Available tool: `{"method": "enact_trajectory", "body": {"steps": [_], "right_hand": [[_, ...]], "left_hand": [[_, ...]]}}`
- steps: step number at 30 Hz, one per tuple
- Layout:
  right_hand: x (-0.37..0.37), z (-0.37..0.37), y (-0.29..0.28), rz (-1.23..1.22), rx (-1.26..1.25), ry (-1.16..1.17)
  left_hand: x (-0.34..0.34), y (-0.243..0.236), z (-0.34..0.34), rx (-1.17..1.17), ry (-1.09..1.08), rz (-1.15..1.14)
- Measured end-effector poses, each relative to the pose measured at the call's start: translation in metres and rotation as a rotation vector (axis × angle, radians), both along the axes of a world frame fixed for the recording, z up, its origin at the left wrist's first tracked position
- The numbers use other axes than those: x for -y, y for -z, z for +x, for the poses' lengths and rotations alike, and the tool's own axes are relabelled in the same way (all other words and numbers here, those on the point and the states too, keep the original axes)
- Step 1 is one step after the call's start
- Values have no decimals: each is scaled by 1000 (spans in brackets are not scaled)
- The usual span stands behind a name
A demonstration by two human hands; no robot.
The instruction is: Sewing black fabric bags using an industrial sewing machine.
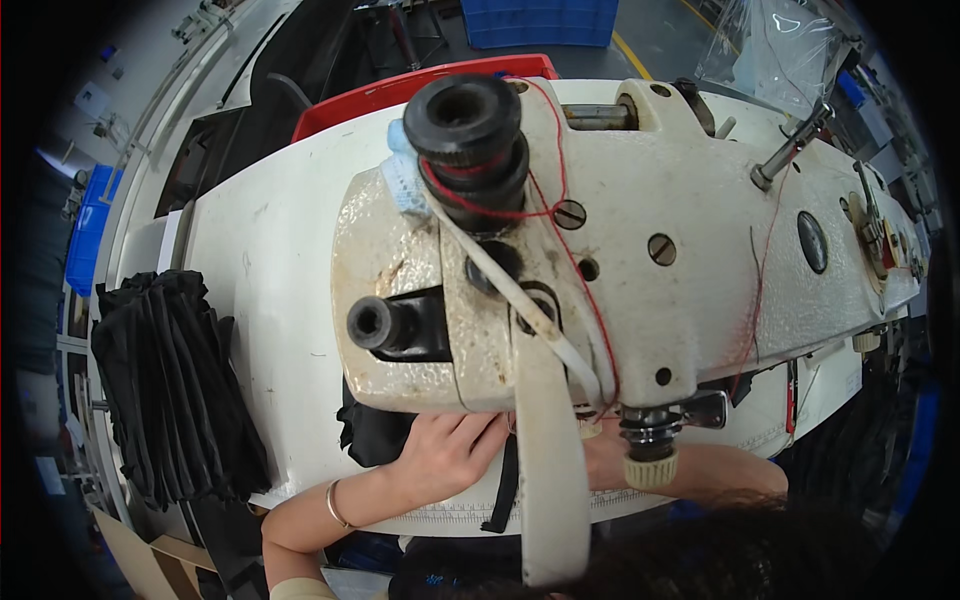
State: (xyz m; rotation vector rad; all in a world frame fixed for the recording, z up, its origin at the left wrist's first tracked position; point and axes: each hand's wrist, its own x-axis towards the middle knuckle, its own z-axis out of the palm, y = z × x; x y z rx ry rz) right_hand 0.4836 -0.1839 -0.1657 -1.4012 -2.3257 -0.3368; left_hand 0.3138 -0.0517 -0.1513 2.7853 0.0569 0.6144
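A cream-coloured sewing machine (pixel 620 300) fills the middle and hides the needle area. My left hand (pixel 452 458), below a metal bangle (pixel 336 506) on the wrist, reaches under the machine's head. Its visible fingers are bent and close together; their tips are hidden. Black cloth (pixel 378 432) lies just left of this hand, and a narrow black strip (pixel 506 490) hangs down beside its fingers. My right hand (pixel 604 460) is mostly covered by the machine's pale lever (pixel 553 470) and thread-tension knob (pixel 650 470). Its fingers do not show.
A stack of folded black cloth pieces (pixel 172 390) hangs at the left of the white table (pixel 265 300). Red thread (pixel 562 150) runs over the machine. Behind stand a red tray (pixel 350 98) and a blue crate (pixel 540 22). A ruler strip (pixel 440 518) edges the table's near side.
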Motion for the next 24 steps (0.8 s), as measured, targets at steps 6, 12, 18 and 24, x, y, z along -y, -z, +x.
{"method": "enact_trajectory", "body": {"steps": [6, 12, 18, 24], "right_hand": [[-5, -2, 11, -366, -270, 85], [-22, 9, 9, -111, 12, 27], [26, -21, -16, 78, 13, -165], [54, -38, -18, 113, -83, -36]], "left_hand": [[-10, 8, 3, -79, -48, -172], [-24, -15, 21, -216, -100, -258], [34, -69, -16, -385, 145, 418], [77, -50, -67, -148, 174, 471]]}}
